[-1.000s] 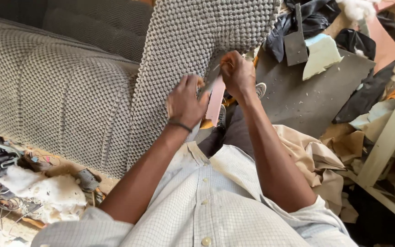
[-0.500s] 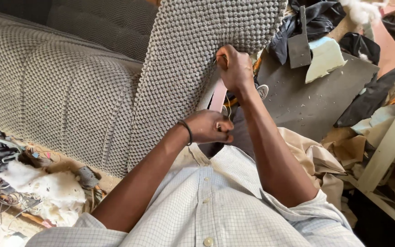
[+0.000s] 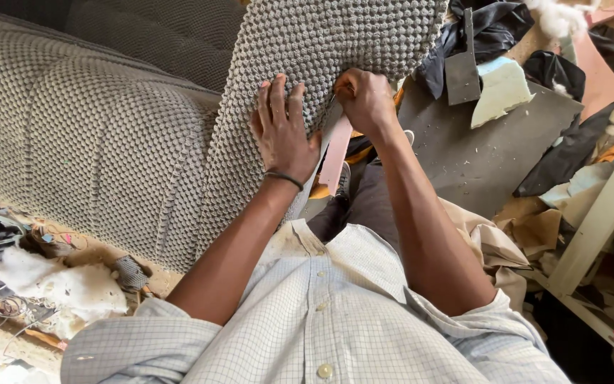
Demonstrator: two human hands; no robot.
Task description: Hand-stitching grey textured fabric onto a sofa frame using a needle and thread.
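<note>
A grey knobbly-textured fabric cushion cover [image 3: 321,50] stands upright in front of me, leaning by a sofa of the same fabric. My left hand [image 3: 282,128] lies flat on the cover with its fingers spread, pressing the fabric; a dark band is on that wrist. My right hand [image 3: 365,99] is closed at the cover's right edge, pinching the fabric there, perhaps with a small tool that I cannot make out. A pink strip [image 3: 335,153] hangs just below the right hand.
The grey sofa [image 3: 72,142] fills the left. White stuffing [image 3: 65,288] and scraps lie on the floor at lower left. A dark board [image 3: 492,156], foam pieces [image 3: 502,89], black cloth [image 3: 492,25] and a pale wooden frame [image 3: 605,213] crowd the right.
My left hand has risen from near my chest and spread flat on the cover. The right hand stays closed at the cover's edge, and the view has shifted slightly.
</note>
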